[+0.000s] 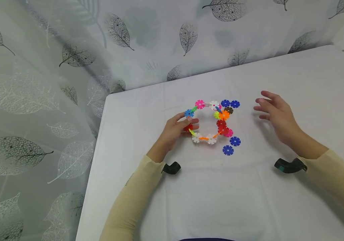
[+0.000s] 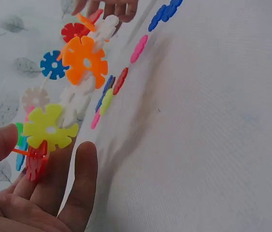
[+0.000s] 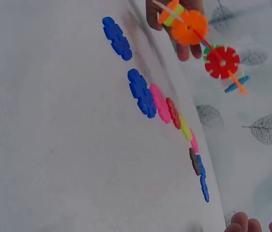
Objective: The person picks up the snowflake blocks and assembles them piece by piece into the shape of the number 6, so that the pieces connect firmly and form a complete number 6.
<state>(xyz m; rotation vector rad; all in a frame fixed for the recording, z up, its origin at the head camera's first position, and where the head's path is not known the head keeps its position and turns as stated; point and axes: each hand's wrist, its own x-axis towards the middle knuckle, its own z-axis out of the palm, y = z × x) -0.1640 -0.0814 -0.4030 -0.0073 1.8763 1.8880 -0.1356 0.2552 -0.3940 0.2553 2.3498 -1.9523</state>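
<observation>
My left hand holds a ring of interlocked notched plastic flower discs by its left side, above the white table. In the left wrist view, thumb and fingers are round the part with a red disc and a yellow disc; an orange disc faces the camera farther along. The ring also has blue, white, green and pink pieces. Off to the right, my right hand hovers with relaxed, slightly bent fingers and holds nothing. Only its fingertips show in the right wrist view.
Loose discs lie on the table beside and under the ring: blue discs near its lower right, more blue ones at upper right, a brown disc and a pink disc. A leaf-print curtain hangs behind the table.
</observation>
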